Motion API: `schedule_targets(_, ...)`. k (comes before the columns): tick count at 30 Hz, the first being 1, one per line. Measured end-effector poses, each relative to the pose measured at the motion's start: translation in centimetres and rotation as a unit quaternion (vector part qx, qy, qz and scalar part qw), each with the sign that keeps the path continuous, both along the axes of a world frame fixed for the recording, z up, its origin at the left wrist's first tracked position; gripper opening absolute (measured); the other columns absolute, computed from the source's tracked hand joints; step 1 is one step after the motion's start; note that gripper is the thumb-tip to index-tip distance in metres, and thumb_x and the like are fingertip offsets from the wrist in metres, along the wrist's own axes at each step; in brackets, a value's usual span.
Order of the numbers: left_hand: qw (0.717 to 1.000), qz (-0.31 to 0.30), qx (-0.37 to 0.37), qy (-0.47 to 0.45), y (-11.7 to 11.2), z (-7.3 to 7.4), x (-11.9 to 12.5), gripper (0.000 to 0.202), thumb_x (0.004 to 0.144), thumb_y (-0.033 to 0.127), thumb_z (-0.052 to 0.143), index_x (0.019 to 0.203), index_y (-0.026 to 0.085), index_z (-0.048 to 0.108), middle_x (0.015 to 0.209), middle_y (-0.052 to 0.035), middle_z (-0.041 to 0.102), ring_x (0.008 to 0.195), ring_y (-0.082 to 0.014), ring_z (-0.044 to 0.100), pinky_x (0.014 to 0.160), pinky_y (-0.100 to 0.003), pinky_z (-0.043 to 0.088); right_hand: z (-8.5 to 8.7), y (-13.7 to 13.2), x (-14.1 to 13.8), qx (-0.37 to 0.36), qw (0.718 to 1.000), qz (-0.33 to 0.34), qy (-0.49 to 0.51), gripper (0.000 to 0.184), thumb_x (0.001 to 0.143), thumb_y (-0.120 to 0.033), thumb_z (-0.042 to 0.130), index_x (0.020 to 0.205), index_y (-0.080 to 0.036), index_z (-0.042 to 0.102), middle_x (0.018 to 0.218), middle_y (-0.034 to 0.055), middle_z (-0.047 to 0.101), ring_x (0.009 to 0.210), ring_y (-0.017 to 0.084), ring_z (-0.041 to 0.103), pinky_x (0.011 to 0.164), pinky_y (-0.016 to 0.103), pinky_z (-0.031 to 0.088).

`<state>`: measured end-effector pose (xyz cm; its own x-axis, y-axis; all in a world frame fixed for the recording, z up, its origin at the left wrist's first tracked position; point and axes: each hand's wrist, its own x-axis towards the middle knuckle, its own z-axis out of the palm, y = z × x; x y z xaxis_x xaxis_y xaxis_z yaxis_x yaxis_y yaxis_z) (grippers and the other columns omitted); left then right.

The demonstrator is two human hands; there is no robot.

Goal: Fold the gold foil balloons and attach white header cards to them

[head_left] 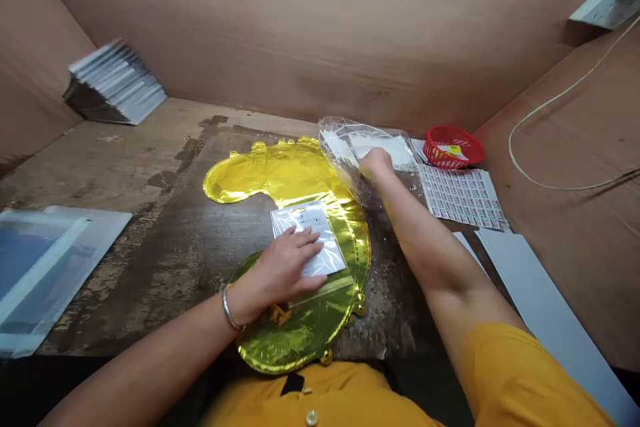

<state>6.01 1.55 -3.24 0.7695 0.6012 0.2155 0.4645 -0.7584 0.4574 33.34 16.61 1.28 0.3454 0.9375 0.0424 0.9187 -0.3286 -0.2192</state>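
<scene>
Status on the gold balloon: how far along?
Done: gold foil balloon lies flat on the table, a small clear packet laid on it. In hand: left hand presses that packet; right hand is at the clear bag. Left: balloon looks unfolded and unbagged; label sheet untouched.

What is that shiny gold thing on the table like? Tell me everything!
It is a flat, uninflated gold foil balloon, mirror-shiny and wrinkled, curved like a big hook with little scalloped bumps along its edge. It lies flat on the worn wooden table. A clear packet with white paper rests on its middle, pressed down by the left hand.
</scene>
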Motion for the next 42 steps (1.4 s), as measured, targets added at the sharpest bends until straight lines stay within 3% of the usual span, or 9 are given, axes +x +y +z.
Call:
schedule_targets(8,1.000,0.001,0.027,-0.014,-0.1,0.0,0.2,0.043,0.083,0.044,0.065,0.114,0.014,0.065,0.129,-0.0159,0.063,0.124,-0.0324,0.055,0.108,-0.053,0.039,1.0,-8.6,2.0,0.034,0.998,-0.033,-0.033,0.014,0.083,-0.016,0.058,0.086,-0.012,0.071,0.090,0.0159,0.072,0.086,0.027,0.064,0.075,0.034,0.044)
schedule_targets(14,1.000,0.003,0.010,-0.026,0.2,0.2,0.3,0.040,0.087,0.047,0.061,0.114,0.018,0.065,0.124,-0.0125,0.066,0.118,-0.0288,0.060,0.108,-0.051,0.037,2.3,-21.7,-2.3,0.286,0.949,0.114,0.072,0.010,0.086,-0.027,0.064,0.085,-0.020,0.071,0.080,0.0041,0.073,0.075,0.021,0.064,0.071,0.034,0.046)
schedule_targets(16,1.000,0.004,-0.001,-0.026,0.3,0.4,0.3,0.038,0.089,0.047,0.058,0.113,0.018,0.066,0.120,-0.0112,0.067,0.115,-0.0274,0.060,0.107,-0.049,0.037,2.7,-26.1,-3.6,0.277,0.934,0.195,0.115,0.002,0.083,-0.021,0.067,0.083,-0.022,0.069,0.076,0.0004,0.072,0.067,0.017,0.062,0.073,0.034,0.046)
schedule_targets(20,0.999,0.018,-0.039,-0.023,0.3,1.3,0.6,0.032,0.090,0.047,0.054,0.102,0.020,0.068,0.102,-0.0073,0.071,0.094,-0.0221,0.063,0.092,-0.040,0.045,3.6,-30.6,-4.2,0.247,0.940,0.166,0.163,0.009,0.082,-0.015,0.068,0.083,-0.023,0.067,0.071,-0.0026,0.068,0.062,0.014,0.058,0.066,0.030,0.044)
schedule_targets(27,0.994,0.058,-0.086,-0.033,0.1,2.1,1.0,0.032,0.090,0.047,0.051,0.085,0.019,0.067,0.080,-0.0033,0.067,0.075,-0.0166,0.059,0.070,-0.028,0.043,3.1,-29.1,-4.5,0.219,0.939,0.230,0.130,0.008,0.085,-0.018,0.064,0.078,-0.021,0.065,0.064,-0.0026,0.067,0.057,0.013,0.056,0.069,0.031,0.043)
schedule_targets(32,0.998,0.054,-0.039,0.002,-0.3,1.7,1.0,0.034,0.083,0.048,0.061,0.103,0.021,0.065,0.096,-0.0058,0.069,0.092,-0.0237,0.061,0.089,-0.040,0.044,-1.2,-25.9,-5.9,0.214,0.943,0.253,0.024,0.020,0.090,-0.018,0.054,0.070,-0.020,0.059,0.064,0.0009,0.066,0.058,0.015,0.055,0.075,0.033,0.041)
schedule_targets(35,0.998,0.061,-0.008,0.023,-0.6,0.9,0.9,0.050,0.076,0.044,0.069,0.120,0.021,0.059,0.121,-0.0107,0.064,0.114,-0.0310,0.056,0.108,-0.057,0.027,-3.2,-24.8,-6.2,0.182,0.948,0.259,-0.005,0.024,0.091,-0.018,0.051,0.068,-0.019,0.057,0.062,0.0021,0.063,0.059,0.016,0.055,0.074,0.032,0.041)
schedule_targets(39,0.997,0.065,-0.029,0.010,-0.7,0.4,0.7,0.058,0.074,0.041,0.071,0.126,0.021,0.056,0.130,-0.0128,0.058,0.120,-0.0325,0.052,0.112,-0.062,0.017,-2.8,-24.4,-5.0,0.107,0.955,0.270,0.066,0.005,0.087,-0.018,0.060,0.086,-0.019,0.065,0.078,0.0032,0.071,0.070,0.017,0.063,0.070,0.027,0.043)
schedule_targets(42,0.997,0.059,-0.040,-0.001,-0.7,0.4,0.6,0.058,0.074,0.041,0.071,0.126,0.020,0.056,0.125,-0.0121,0.061,0.116,-0.0310,0.055,0.112,-0.061,0.019,-2.2,-23.9,-3.9,0.050,0.941,0.318,0.105,0.008,0.088,-0.017,0.061,0.093,-0.020,0.066,0.086,0.0028,0.073,0.075,0.015,0.065,0.068,0.024,0.044)
